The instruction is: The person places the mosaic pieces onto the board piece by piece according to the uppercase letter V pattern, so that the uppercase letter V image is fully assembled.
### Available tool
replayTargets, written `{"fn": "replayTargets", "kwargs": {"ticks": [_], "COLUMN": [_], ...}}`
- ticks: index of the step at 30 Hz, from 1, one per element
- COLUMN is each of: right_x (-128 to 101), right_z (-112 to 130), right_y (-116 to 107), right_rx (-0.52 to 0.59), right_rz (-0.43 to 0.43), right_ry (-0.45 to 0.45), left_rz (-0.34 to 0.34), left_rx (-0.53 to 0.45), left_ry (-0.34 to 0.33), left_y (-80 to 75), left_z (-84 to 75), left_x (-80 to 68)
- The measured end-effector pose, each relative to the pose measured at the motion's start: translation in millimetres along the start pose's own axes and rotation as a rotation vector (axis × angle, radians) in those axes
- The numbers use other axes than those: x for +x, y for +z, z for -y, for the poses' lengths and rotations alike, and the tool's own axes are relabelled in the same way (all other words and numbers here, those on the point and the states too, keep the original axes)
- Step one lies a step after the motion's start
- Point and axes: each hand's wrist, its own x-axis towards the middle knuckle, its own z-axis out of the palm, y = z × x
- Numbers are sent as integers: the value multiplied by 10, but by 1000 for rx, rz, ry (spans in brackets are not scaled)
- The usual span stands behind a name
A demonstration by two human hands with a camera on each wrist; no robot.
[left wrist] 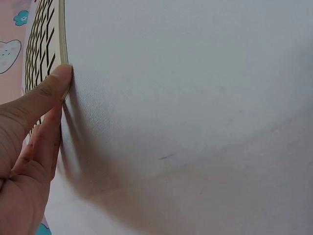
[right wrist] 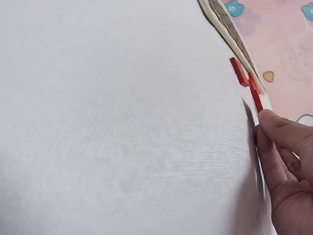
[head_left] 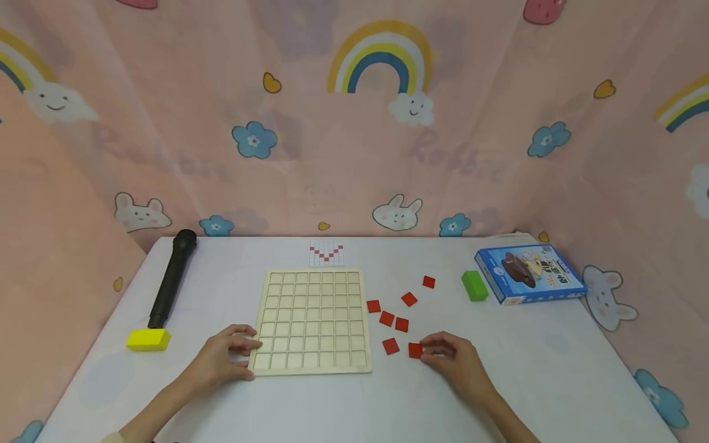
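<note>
A pale wooden grid board [head_left: 312, 320] of square cells lies on the table. At its lower left corner my left hand [head_left: 226, 357] grips the edge, thumb at the near corner and fingers along the left side. In the left wrist view the thumb [left wrist: 46, 93] presses the board's rim. My right hand [head_left: 456, 366] pinches a red square tile [head_left: 415, 350] between thumb and fingertips, right of the board. The right wrist view has this tile [right wrist: 255, 95] tilted up on edge. Several other red tiles [head_left: 390, 346] are scattered between board and right hand.
Behind the board lies a small pattern card [head_left: 327, 253] with red squares in a V. A black microphone [head_left: 172, 280] and a yellow block [head_left: 148, 339] are at left. A green block [head_left: 474, 286] and a blue box [head_left: 530, 274] stand at right. Pink printed cloth hangs behind.
</note>
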Motion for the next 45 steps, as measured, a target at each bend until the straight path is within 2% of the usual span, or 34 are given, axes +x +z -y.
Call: {"fn": "replayTargets", "kwargs": {"ticks": [12, 19, 25, 31, 39, 45], "right_x": [45, 44, 16, 32, 71, 112], "right_z": [91, 137, 164, 232, 350, 432], "right_y": [-32, 33, 123, 216, 303, 374], "right_rx": [57, 78, 103, 143, 204, 234], "right_rz": [-32, -45, -56, -62, -34, -8], "right_ry": [20, 40, 47, 26, -26, -45], "left_rz": [-23, -13, -21, -29, -29, -33], "left_rx": [-13, -10, 6, 10, 19, 9], "left_ry": [-46, -15, -21, -32, -19, -40], "left_y": [-18, -30, -19, -1, 10, 3], "left_z": [-49, -41, -72, -59, -37, -60], "left_x": [8, -20, -27, -21, -8, 5]}}
